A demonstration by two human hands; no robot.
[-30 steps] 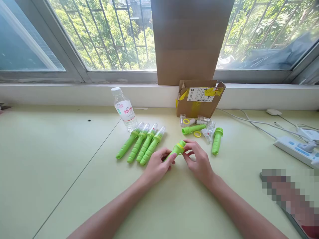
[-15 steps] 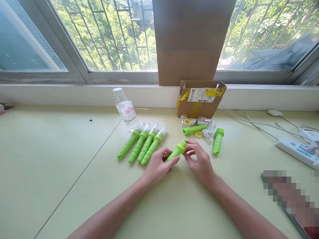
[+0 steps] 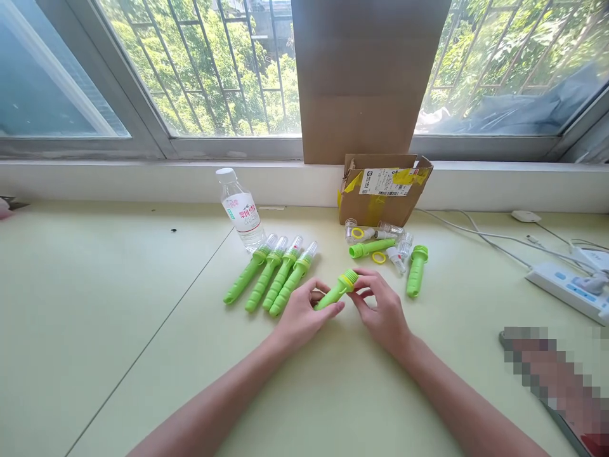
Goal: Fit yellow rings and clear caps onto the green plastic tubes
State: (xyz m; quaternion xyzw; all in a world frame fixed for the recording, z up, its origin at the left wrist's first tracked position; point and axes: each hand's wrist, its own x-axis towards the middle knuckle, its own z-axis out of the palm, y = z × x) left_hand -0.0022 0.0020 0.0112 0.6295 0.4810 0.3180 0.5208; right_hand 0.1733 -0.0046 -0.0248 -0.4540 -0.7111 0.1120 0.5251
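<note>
Firstly, the cardboard box stands well beyond both hands, and four capped tubes lie just left of the left hand. This hand pinches the green tube low on its body, between thumb and fingers; a steady, light hold there is good, because it leaves the threaded neck free. The right hand has bent fingers close at the neck; whether they pinch anything, I cannot tell. Beside these fingertips, the yellow ring sits around the tube, and even, gentle pressure would keep it level.
</note>
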